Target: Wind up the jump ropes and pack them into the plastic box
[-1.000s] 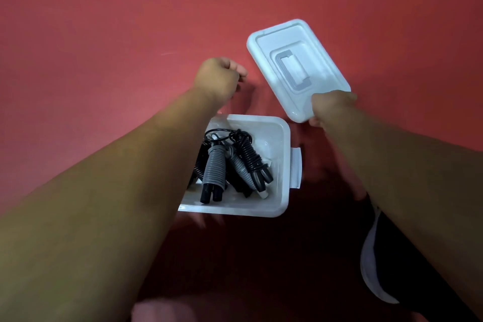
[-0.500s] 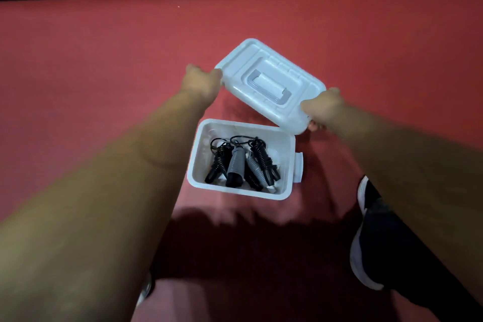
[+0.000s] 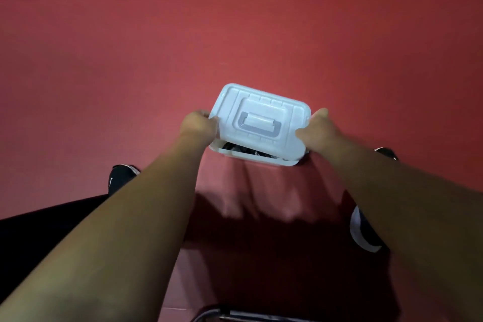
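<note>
The red floor (image 3: 104, 73) carries the plastic box (image 3: 251, 159). The left hand (image 3: 197, 124) pinches the lid (image 3: 261, 123) at nine o'clock and the right hand (image 3: 317, 129) grips it at three, not yet seated over the box. The jump ropes (image 3: 235, 148) show dark through the six-o'clock gap. I would square the corners and press both ends evenly, watching for a loop caught under that rim; the shoes at eight (image 3: 119, 178) and four o'clock (image 3: 363, 230) stand well apart.

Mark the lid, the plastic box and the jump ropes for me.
lid (image 3: 260, 123), head view, on its handle in the middle.
plastic box (image 3: 261, 160), head view, on its near rim below the lid.
jump ropes (image 3: 235, 146), head view, on the dark coils showing in the gap.
</note>
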Demonstrator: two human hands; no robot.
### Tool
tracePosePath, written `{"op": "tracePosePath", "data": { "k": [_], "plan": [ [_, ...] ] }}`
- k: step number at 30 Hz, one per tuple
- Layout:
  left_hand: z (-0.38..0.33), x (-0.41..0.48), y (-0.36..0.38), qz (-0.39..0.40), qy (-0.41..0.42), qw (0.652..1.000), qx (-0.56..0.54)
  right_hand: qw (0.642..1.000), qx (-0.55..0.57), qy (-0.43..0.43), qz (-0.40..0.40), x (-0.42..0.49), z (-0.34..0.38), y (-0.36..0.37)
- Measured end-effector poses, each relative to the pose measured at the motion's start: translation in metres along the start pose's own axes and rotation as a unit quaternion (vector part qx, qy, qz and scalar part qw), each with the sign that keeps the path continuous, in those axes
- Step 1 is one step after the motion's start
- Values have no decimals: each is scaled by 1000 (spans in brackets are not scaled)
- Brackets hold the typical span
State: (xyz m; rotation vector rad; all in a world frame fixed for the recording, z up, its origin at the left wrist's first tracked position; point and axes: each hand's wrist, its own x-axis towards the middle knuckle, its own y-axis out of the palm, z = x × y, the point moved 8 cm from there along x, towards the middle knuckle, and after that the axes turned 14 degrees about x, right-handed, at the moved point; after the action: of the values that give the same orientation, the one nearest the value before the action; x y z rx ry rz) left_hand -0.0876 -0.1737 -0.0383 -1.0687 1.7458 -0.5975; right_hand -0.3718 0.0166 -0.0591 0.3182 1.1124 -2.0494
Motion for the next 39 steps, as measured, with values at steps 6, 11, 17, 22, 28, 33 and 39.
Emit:
{"op": "tracePosePath", "data": {
  "k": [6,11,17,22,28,33,39],
  "plan": [
    [26,2,20,13,-11,999,37,1000,9,-8,-4,3,-16,12],
    [33,6,29,26,-4,997,73,999,39,-11,-22,7,-25,16],
    [23,13,34,13,32,989,141,998,63,13,-10,13,-43,22],
    [20,16,38,10,30,987,157,994,97,51,21,20,-54,28],
    [26,19,41,19,16,995,93,983,160,79,32,32,-67,35],
    [30,18,42,26,13,998,55,976,209,59,17,20,-54,34],
    [36,17,44,26,-1,999,29,973,228,36,-3,18,-51,34]
  ]
}}
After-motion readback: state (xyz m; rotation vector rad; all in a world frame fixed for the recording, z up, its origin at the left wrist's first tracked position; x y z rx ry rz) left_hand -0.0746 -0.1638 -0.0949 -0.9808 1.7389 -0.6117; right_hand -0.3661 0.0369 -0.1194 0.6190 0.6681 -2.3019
